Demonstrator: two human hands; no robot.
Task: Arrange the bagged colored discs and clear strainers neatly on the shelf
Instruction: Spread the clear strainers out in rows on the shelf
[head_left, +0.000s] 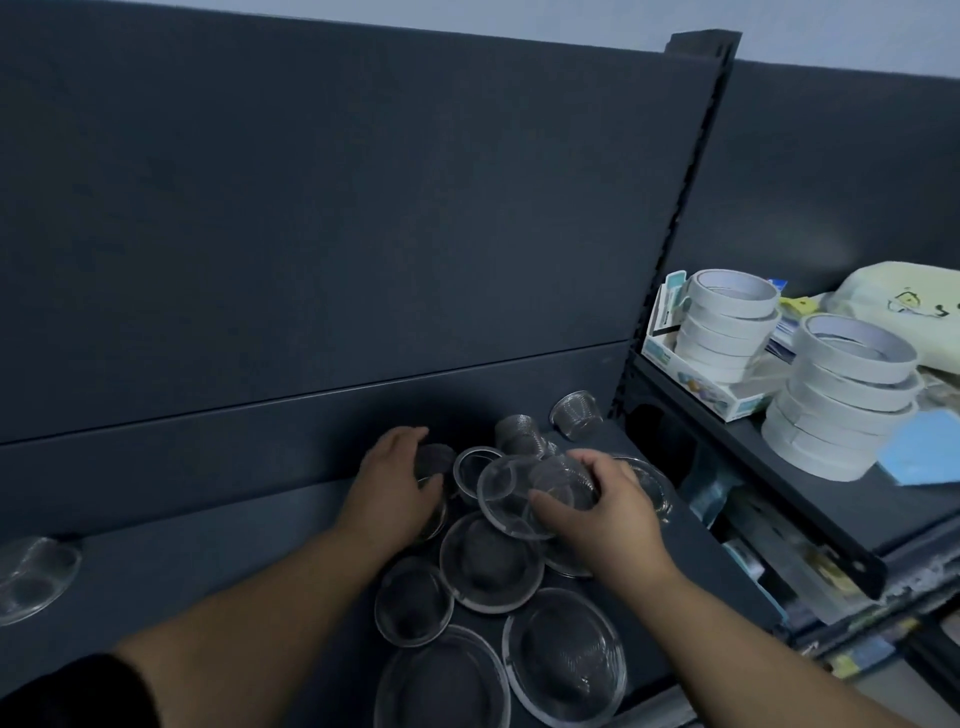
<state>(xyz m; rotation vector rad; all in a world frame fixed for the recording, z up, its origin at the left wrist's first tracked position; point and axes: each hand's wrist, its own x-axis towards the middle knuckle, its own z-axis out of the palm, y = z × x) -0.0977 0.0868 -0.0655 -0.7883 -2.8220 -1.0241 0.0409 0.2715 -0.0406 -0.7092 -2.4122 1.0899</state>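
Observation:
Several clear mesh strainers (491, 566) lie in a loose pile on the dark shelf (208, 561). My left hand (397, 483) is curled round a small strainer (434, 460) at the pile's far left. My right hand (605, 504) grips a tilted strainer (511, 493) by its rim, thumb below and fingers over the mesh dome. Two cup-shaped mesh strainers (575, 414) stand behind the pile near the back panel. A bag of clear discs (34, 577) lies at the shelf's far left. No colored discs are visible.
A slotted upright post (691, 218) divides the shelves. On the higher right shelf stand two stacks of white tape rolls (841, 395), a small carton (696, 379), a blue pad (919, 452) and a pale cloth bag (904, 306). Packaged goods sit below that shelf.

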